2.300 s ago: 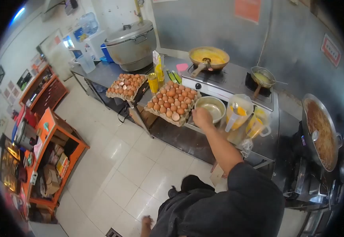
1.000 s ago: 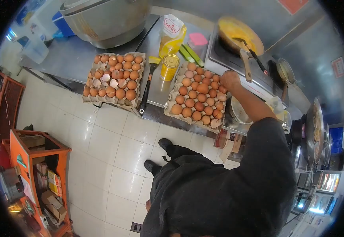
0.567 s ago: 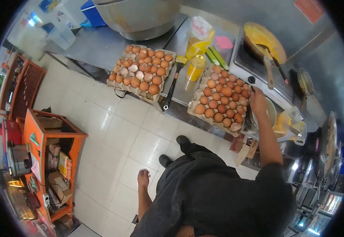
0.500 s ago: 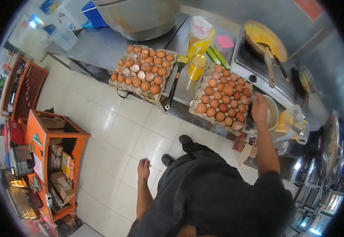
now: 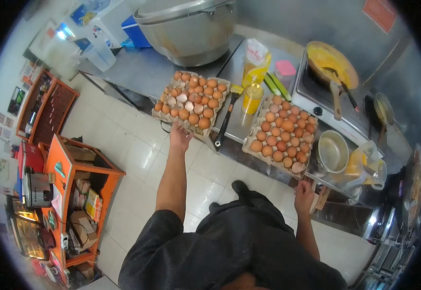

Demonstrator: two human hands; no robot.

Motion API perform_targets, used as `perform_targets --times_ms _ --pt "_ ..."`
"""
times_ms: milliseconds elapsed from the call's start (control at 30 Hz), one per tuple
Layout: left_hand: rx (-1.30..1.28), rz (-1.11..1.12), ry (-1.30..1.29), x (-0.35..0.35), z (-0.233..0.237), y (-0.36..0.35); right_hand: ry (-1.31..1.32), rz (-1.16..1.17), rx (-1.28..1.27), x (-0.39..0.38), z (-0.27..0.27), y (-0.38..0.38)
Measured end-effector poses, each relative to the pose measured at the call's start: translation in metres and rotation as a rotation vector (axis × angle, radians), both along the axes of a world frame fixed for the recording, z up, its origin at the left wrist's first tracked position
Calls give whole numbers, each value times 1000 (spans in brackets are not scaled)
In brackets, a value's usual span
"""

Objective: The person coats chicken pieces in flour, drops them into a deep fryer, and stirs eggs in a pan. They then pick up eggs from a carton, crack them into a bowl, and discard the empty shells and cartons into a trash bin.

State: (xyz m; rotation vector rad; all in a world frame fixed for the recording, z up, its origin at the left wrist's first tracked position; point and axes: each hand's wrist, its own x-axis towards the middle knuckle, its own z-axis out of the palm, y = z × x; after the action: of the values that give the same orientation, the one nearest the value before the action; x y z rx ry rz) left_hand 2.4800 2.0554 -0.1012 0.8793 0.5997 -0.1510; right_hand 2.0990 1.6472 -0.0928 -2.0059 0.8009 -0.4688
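My left hand [image 5: 180,136] is at the front edge of the left egg tray [image 5: 210,130], fingers apart, with nothing visible in it. That tray holds brown eggs and several broken shells [image 5: 182,98]. Just below the front right corner of the right egg tray [image 5: 249,145], my right hand [image 5: 304,189] has its fingers curled in; what they hold, if anything, is too small to tell. Between the trays lie a yellow can [image 5: 252,98] and a brush with a black handle [image 5: 227,118].
A steel pot [image 5: 333,151] and a plastic jug [image 5: 365,166] stand right of the trays. Behind them, a pan [image 5: 334,60] with yellow contents sits on a stove [image 5: 312,89]. A large metal pot [image 5: 191,34] is at the back. An orange shelf [image 5: 82,166] stands left.
My left hand has risen from low over the floor to the left tray's front edge. My right hand has drawn back from beside the steel pot towards my body. The view has shifted.
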Motion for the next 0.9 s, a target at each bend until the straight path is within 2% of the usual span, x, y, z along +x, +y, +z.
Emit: perform_targets --times_ms 67,133,167,233,333,433,567,633,733,800,867,900 --pt "12 -61 -20 15 7 -4 155 59 53 -14 -5 5" --pt "-35 -64 -77 12 15 -11 180 63 80 -34 -32 4" --pt "-39 -60 -74 14 6 -10 214 67 109 -44 -43 2" --pt "-229 -20 -266 28 -19 -6 272 65 138 -56 -48 5" --pt "-164 64 -222 26 -17 -12 345 89 194 -73 -59 8" --pt "-144 48 -226 27 -23 -11 426 176 272 -73 -62 7" --pt "-164 111 -200 29 -28 -11 485 264 233 -71 -72 0" --pt "-155 107 -231 33 -25 -12 496 250 337 -73 -85 -7" --pt "-181 116 -284 36 -16 -9 650 310 273 -83 -86 -13" --pt "-134 134 -244 41 -7 -2 623 309 280 -99 -109 -18" --pt "-128 114 -250 50 -7 13 707 290 260 -111 -123 -19" --pt "-80 121 -261 50 6 11 680 384 174 -128 -150 -28"
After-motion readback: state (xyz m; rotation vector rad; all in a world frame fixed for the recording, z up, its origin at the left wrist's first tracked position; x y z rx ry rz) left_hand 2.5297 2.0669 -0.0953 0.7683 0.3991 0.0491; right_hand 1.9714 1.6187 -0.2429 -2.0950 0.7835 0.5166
